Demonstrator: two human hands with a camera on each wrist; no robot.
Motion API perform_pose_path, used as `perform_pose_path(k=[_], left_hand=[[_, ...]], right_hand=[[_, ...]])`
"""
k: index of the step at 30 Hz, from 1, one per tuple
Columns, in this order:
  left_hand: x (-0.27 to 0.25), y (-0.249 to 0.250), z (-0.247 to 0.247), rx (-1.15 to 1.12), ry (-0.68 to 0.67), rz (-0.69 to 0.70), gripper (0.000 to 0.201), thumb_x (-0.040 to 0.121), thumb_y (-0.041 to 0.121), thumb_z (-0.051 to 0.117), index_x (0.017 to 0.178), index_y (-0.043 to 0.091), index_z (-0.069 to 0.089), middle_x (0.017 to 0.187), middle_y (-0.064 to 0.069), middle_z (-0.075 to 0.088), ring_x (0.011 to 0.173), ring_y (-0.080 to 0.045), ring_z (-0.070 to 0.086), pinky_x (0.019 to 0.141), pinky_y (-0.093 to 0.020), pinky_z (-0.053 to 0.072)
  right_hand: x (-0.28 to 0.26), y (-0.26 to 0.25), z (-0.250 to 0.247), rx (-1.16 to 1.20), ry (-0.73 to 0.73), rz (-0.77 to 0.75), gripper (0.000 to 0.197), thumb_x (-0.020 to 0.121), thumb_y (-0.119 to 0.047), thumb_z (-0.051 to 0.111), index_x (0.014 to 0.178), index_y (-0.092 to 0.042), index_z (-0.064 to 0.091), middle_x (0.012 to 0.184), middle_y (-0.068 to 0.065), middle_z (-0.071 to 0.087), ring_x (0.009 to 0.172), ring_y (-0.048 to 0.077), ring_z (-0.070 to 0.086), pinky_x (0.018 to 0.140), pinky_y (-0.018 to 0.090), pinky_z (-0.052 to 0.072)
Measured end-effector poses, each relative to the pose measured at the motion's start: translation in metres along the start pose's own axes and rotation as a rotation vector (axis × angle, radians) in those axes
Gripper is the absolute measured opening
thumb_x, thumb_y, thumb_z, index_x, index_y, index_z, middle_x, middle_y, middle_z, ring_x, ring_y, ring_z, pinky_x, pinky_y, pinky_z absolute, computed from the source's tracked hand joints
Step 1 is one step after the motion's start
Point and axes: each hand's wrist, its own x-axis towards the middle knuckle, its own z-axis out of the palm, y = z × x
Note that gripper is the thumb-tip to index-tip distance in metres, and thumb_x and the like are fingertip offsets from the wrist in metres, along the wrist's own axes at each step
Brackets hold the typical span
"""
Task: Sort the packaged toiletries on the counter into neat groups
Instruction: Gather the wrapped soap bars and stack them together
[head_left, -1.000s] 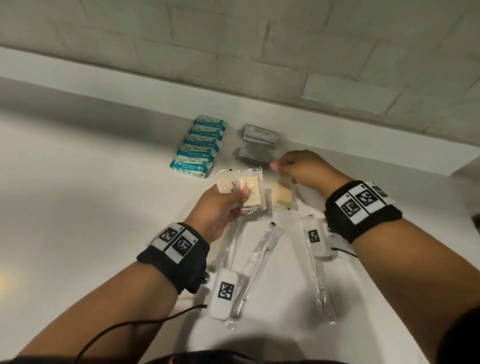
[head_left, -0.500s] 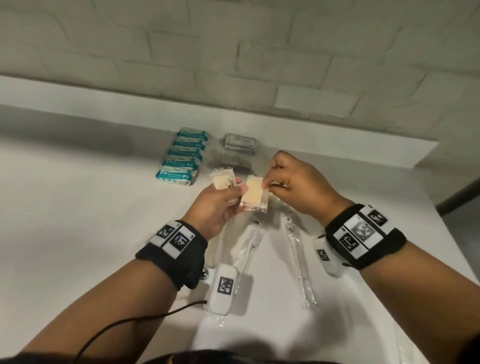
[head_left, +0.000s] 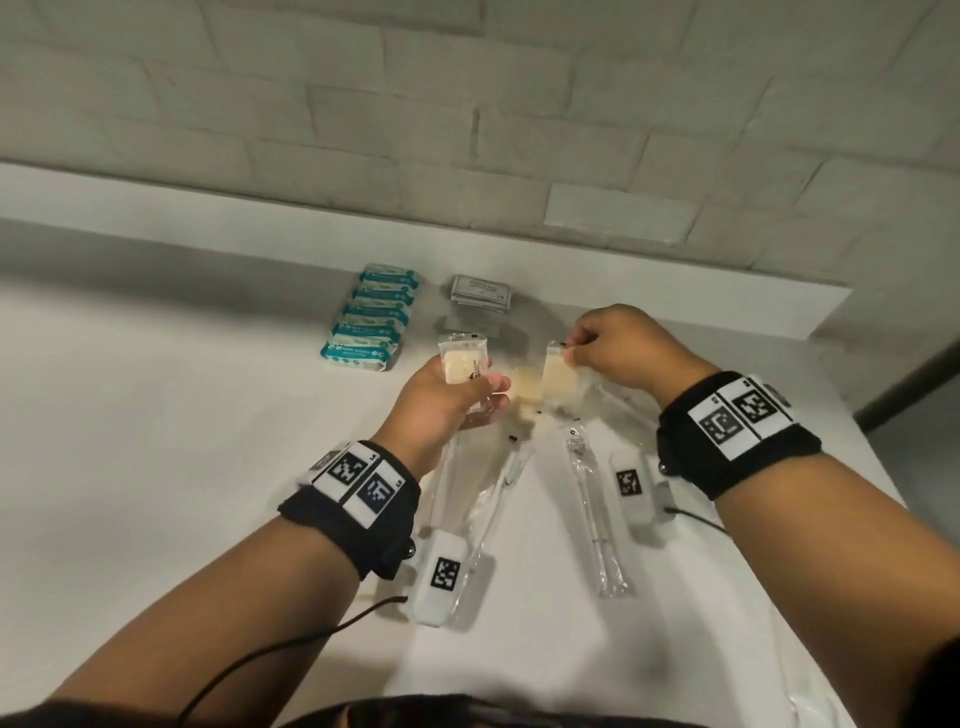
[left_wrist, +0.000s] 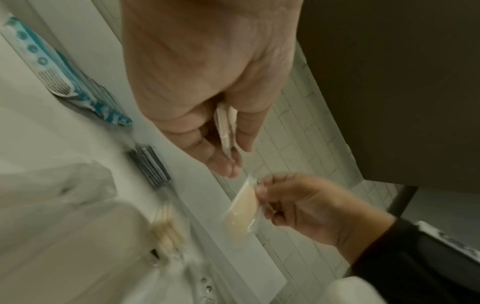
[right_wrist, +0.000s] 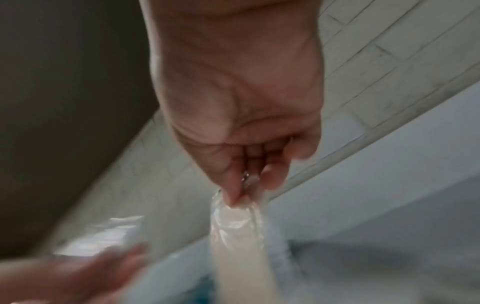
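Observation:
My left hand (head_left: 491, 392) grips a cream soap packet (head_left: 462, 364) in clear wrap, seen edge-on between thumb and fingers in the left wrist view (left_wrist: 226, 127). My right hand (head_left: 569, 353) pinches a second cream soap packet (head_left: 560, 379) by its top edge, and it hangs down above the white counter (head_left: 156, 441). The right wrist view shows that packet (right_wrist: 239, 246) dangling from my fingertips (right_wrist: 233, 197). A blurred cream packet (head_left: 525, 391) shows between the two hands.
A row of teal packets (head_left: 374, 325) lies at the back, with grey sachets (head_left: 480, 291) to its right. Long clear-wrapped toothbrushes (head_left: 498, 483) (head_left: 592, 509) lie near me between my wrists. A raised ledge (head_left: 208, 208) and brick wall bound the far side.
Half a second ago both hands met on one packet. Now they have drawn apart, each holding its own cream packet, and the right hand's packet hangs free.

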Motion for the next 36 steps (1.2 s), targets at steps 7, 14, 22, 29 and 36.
perform_pose_path(k=[7,14,22,29,36], left_hand=[[0.002,-0.007,-0.014,-0.122,0.018,-0.198,0.041,0.096,0.048,0.044,0.116,0.013,0.052,0.107,-0.017,0.068,0.086,-0.027,0.069,0.06,-0.033,0.058],[0.008,-0.004,-0.022,-0.384,-0.056,-0.308,0.063,0.1,0.051,0.025,0.121,0.0,0.054,0.104,-0.022,0.064,0.078,-0.027,0.071,0.056,-0.034,0.059],[0.022,-0.008,-0.03,-0.335,-0.072,-0.283,0.053,0.102,0.041,0.029,0.124,0.0,0.055,0.102,-0.019,0.066,0.085,-0.025,0.067,0.064,-0.031,0.06],[0.031,-0.01,-0.015,-0.263,-0.109,-0.207,0.065,0.1,0.052,0.023,0.121,0.002,0.059,0.102,-0.015,0.065,0.085,-0.023,0.063,0.064,-0.027,0.057],[0.028,-0.007,0.005,-0.143,-0.122,-0.28,0.062,0.098,0.055,0.027,0.116,0.005,0.059,0.094,-0.014,0.065,0.077,-0.023,0.065,0.06,-0.026,0.058]], right_hand=[[0.016,0.014,0.005,-0.146,-0.212,0.011,0.01,0.093,-0.019,0.059,0.083,-0.02,0.059,0.076,-0.005,0.058,0.073,0.015,0.054,0.068,0.027,0.041],[0.071,0.005,0.027,-0.405,-0.181,-0.024,0.026,0.098,-0.022,0.049,0.112,-0.004,0.062,0.102,0.012,0.062,0.088,0.022,0.051,0.074,0.025,0.033],[0.093,0.023,0.044,-0.433,-0.206,0.005,0.029,0.094,-0.028,0.055,0.117,-0.012,0.06,0.125,0.008,0.06,0.107,0.024,0.057,0.08,0.026,0.036],[0.031,-0.013,0.035,0.277,-0.299,-0.114,0.02,0.079,-0.014,0.076,0.097,-0.015,0.069,0.089,0.003,0.069,0.075,0.011,0.061,0.072,0.022,0.05],[-0.002,-0.008,0.03,0.287,0.039,-0.353,0.014,0.081,-0.006,0.068,0.078,-0.017,0.062,0.073,-0.007,0.057,0.062,0.005,0.052,0.062,0.021,0.044]])
